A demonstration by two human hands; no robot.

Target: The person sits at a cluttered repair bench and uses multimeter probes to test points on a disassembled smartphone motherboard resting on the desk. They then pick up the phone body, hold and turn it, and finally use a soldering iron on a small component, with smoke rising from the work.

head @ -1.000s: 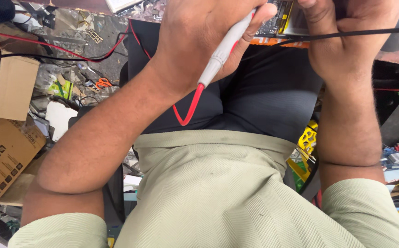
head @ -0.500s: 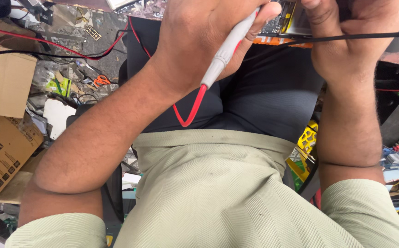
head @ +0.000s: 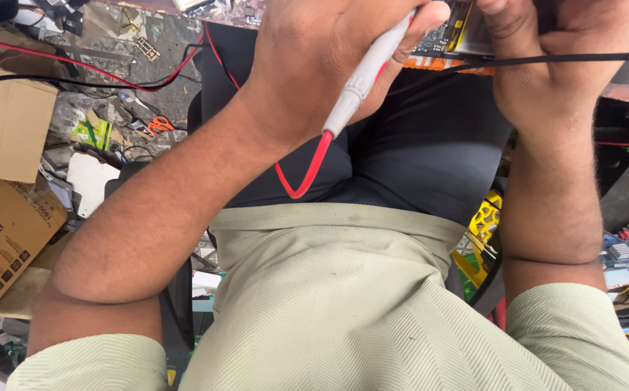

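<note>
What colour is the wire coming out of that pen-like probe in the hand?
Red. The wire loops below the white probe held in the left hand, seen in the head view.

Probe (head: pixel 365 80) tip hidden behind left hand (head: pixel 322 65); circuit board (head: pixel 448 32) cut off by top edge

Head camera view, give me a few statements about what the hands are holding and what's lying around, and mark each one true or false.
1. The left hand grips a white probe with a red lead. True.
2. The right hand is empty and open. False: it is closed around a circuit board at the top edge.
3. A black cable crosses the right hand. True.
4. The scissors on the floor have blue handles. False: orange.
</note>
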